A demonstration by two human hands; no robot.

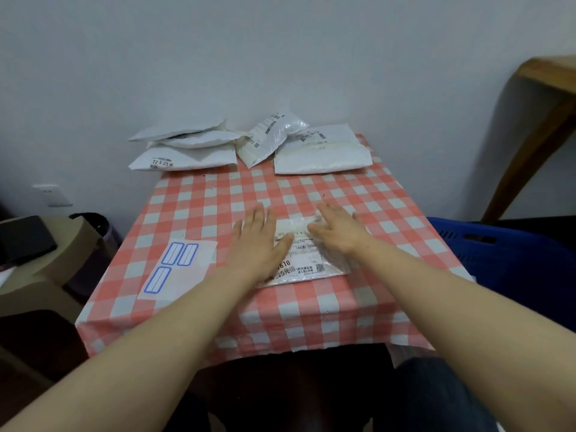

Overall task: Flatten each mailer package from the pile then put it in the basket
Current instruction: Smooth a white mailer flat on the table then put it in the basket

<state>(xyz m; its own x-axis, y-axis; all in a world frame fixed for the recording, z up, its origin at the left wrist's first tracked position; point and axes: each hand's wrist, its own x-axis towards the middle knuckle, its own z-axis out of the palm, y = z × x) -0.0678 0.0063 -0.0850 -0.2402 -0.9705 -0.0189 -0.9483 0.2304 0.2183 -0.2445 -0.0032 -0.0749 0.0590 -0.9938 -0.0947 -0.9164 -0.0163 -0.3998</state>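
Note:
A white mailer package (307, 260) with a printed label lies flat on the red-checked table (374, 219). My left hand (260, 241) presses on its left part with straight fingers. My right hand (338, 230) presses palm-down on its upper right part. At the table's far edge sits the pile of white mailers: a stack at the left (187, 148), a tilted one in the middle (268, 138), and a flat stack at the right (324, 151). The blue basket (486, 244) stands to the right of the table, below its top.
A white sheet with blue label frames (179, 269) lies on the table's near left. A beige stool (37, 269) and a dark bin (99, 232) stand at the left. A wooden table leg (536, 135) rises at the far right. The wall is close behind.

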